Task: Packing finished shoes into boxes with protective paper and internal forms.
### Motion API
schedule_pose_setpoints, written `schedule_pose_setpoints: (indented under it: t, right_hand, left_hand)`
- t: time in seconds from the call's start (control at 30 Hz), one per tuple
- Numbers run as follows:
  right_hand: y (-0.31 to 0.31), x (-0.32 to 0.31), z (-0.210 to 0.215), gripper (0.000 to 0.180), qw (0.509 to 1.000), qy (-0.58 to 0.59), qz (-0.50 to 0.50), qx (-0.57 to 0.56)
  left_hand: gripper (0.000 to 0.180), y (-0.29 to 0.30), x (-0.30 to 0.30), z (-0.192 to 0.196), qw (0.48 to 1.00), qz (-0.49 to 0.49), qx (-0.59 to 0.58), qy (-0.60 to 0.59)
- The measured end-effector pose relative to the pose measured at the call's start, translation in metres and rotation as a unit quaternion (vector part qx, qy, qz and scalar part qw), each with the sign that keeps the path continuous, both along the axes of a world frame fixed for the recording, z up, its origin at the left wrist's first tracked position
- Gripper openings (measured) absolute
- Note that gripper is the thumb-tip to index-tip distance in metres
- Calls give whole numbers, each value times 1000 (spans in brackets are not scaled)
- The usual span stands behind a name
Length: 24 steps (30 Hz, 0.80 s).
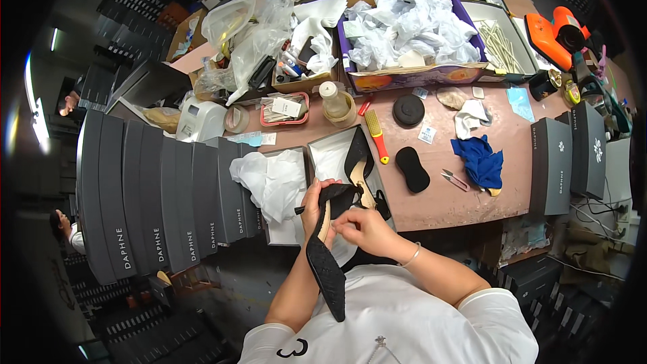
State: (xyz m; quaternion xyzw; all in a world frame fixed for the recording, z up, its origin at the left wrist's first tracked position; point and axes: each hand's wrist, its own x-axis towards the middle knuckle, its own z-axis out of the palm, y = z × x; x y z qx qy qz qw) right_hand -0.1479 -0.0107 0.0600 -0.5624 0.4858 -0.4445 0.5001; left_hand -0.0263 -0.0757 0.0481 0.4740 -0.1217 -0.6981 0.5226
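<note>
My left hand [311, 205] is wrapped round a black pointed shoe [326, 276], tilted with its toe hanging toward my shirt. Close against the shoe's open side, my right hand [367, 232] has its thumb and fingers pinched together. Whatever lies between those fingertips is too small to make out. A second black shoe [358, 160] with a beige insole rests in the open grey shoebox [376, 174] just beyond my hands. White tissue paper [271, 178] bulges from the box lid or tray to the left.
Grey shoeboxes [141, 195] stand in a row at the left; more boxes [551, 165] stand at the right. On the table lie a yellow-red brush [376, 136], black pad [412, 170], snips [455, 180] and blue cloth [480, 160]. Behind sits a carton [414, 77] of crumpled paper.
</note>
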Motion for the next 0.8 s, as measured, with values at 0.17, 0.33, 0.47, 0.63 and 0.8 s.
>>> schedule_pose_setpoints:
  t: [0.17,0.33,0.47,0.63,0.8]
  right_hand:
    - [-13,-14,-2,15,967,128,-155,-159]
    - [0,2,-4,12,993,69,-39,-88]
    - [-16,-13,-9,12,968,164,-116,-152]
    - [-6,-5,-1,14,994,84,14,-71]
    - [-14,-27,6,16,981,97,-119,-121]
  left_hand:
    - [24,-4,-3,-4,996,6,-89,-5]
    - [25,0,4,-2,995,-11,-68,-73]
    - [26,-3,-1,2,993,10,-108,-37]
    - [25,3,5,-2,994,26,-90,-58]
    - [26,-1,7,5,994,30,-96,-52]
